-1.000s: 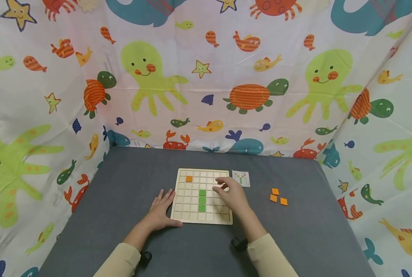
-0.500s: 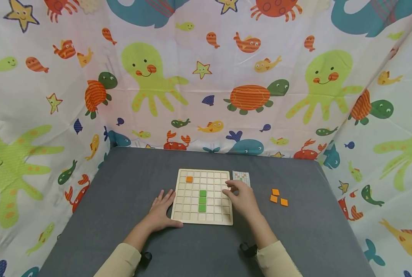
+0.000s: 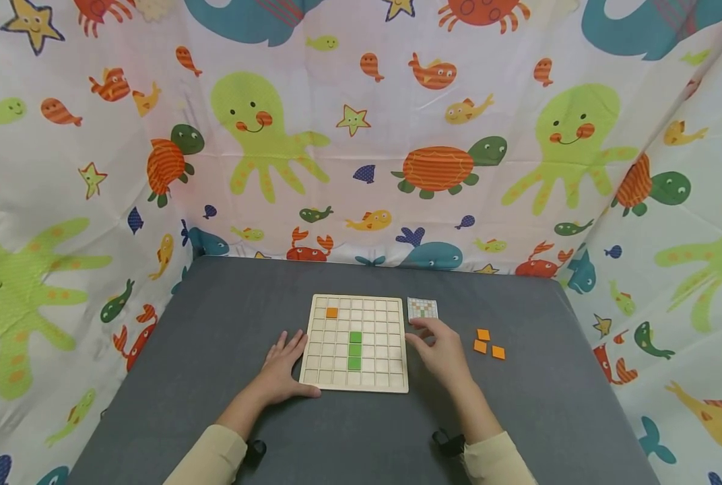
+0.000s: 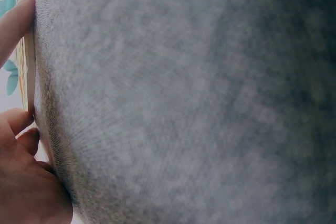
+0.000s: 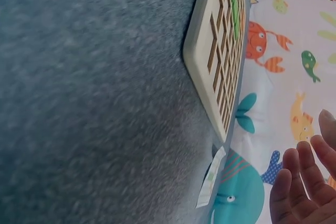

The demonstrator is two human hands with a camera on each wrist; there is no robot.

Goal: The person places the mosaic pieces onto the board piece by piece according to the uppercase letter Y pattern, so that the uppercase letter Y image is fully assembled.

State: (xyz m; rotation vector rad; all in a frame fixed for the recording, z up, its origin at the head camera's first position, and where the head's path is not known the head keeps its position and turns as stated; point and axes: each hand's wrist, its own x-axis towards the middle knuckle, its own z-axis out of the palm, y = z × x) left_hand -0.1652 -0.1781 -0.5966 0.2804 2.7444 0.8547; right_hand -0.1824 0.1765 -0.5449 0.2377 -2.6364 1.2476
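Observation:
A square wooden grid board lies on the dark grey table. One orange tile sits in its upper left part, and a column of three green tiles stands near its middle. My left hand rests at the board's lower left corner, fingers along the left side and thumb at the front edge. In the left wrist view, its fingers touch the board's edge. Just off the board's right side hovers my right hand, fingers loosely bent; nothing shows between them in the right wrist view.
A small card printed with a coloured grid lies by the board's upper right corner, near the right fingertips. Three loose orange tiles lie farther right. A curtain with sea animals hangs behind the table.
My right hand has drawn back from above the board to its right side, uncovering the right columns. The left hand and the tiles stay where they were.

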